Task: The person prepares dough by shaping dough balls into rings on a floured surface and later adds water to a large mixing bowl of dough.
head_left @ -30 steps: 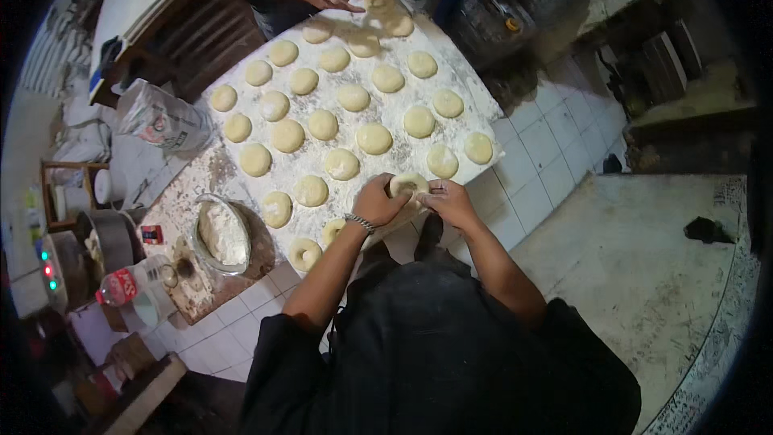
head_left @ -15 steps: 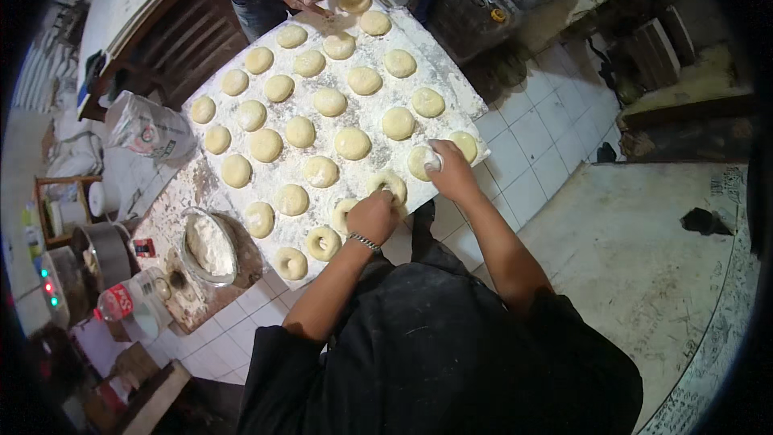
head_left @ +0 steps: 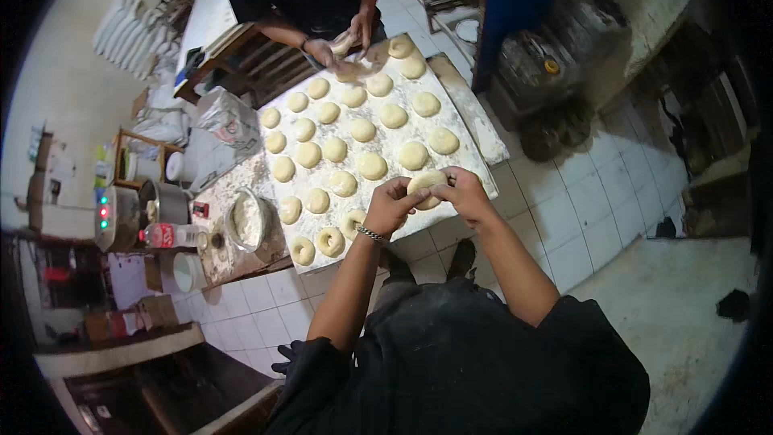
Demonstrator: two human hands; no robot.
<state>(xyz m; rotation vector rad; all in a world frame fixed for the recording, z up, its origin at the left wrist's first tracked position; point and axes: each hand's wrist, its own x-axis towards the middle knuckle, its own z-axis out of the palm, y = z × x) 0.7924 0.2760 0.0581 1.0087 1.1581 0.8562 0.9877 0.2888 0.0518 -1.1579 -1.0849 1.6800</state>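
Observation:
Between both hands I hold a piece of dough (head_left: pixel 426 183) at the near right edge of a floured white board (head_left: pixel 473 171). My left hand (head_left: pixel 390 208) grips its left side with thumb and fingers, and my right hand (head_left: pixel 469 196) pinches its right side. Whether it has a hole through it I cannot tell. Left of my left hand lie dough rings, one (head_left: pixel 330 242) with a plain hole in its middle. Farther up the board sit several flat dough rounds, such as the round (head_left: pixel 372 165) just beyond my hands.
Across the board a co-worker's hands (head_left: pixel 342 48) handle another dough piece. On the left stand a bowl of flour (head_left: pixel 248 221), a plastic bottle (head_left: pixel 167 235), a metal pot (head_left: pixel 165 203) and a whitish sack (head_left: pixel 228 117). Dark machinery (head_left: pixel 531 64) stands to the right.
My view has shifted, showing more of the co-worker. My left hand has left the ring at the near edge and joined my right hand; both now hold one dough piece.

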